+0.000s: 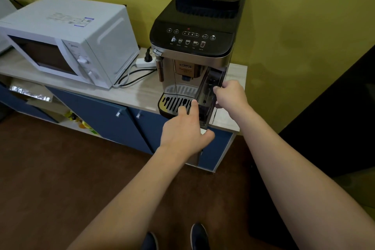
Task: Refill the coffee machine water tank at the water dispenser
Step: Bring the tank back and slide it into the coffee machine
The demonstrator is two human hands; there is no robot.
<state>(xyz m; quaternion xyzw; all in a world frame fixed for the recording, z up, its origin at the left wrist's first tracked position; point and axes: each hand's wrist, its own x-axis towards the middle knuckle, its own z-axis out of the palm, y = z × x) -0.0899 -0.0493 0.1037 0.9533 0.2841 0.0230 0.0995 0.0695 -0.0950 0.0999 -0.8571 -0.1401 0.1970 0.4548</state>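
A black and silver coffee machine (192, 46) stands on the right end of a wooden countertop (125, 91). Its clear, dark water tank (209, 97) sits in the machine's front right side and sticks out a little toward me. My right hand (231, 95) grips the tank's upper front edge. My left hand (184, 130) reaches to the tank's lower front, fingers spread on the drip tray (174, 103) and thumb under the tank's bottom corner. No water dispenser is in view.
A white microwave (67, 40) stands left of the machine, with a power strip and cables (142, 63) between them. Blue cabinet doors (97, 113) lie below the counter. A dark object (334, 128) stands at the right. Brown floor is under my feet.
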